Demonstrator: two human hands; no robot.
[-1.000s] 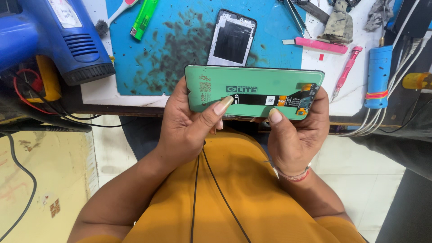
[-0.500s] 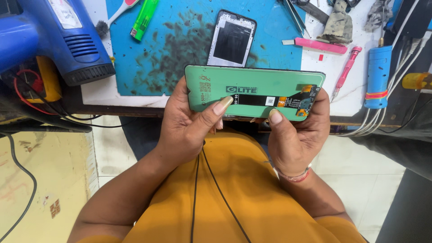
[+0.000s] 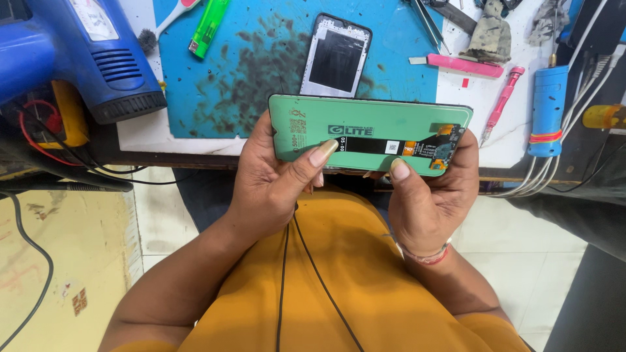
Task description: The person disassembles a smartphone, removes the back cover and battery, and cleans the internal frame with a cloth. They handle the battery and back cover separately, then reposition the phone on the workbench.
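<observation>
Nothing had shifted since the earlier frames: the left hand (image 3: 274,189) and right hand (image 3: 430,195) still gripped the green phone screen panel (image 3: 365,133) by its ends, thumbs pressed on its back, above the counter (image 3: 143,137) edge, near the phone frame (image 3: 336,58).

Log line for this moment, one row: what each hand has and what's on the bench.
left hand: grips green display panel | right hand: grips panel, thumb by flex cable | bench: phone frame, blue mat
</observation>
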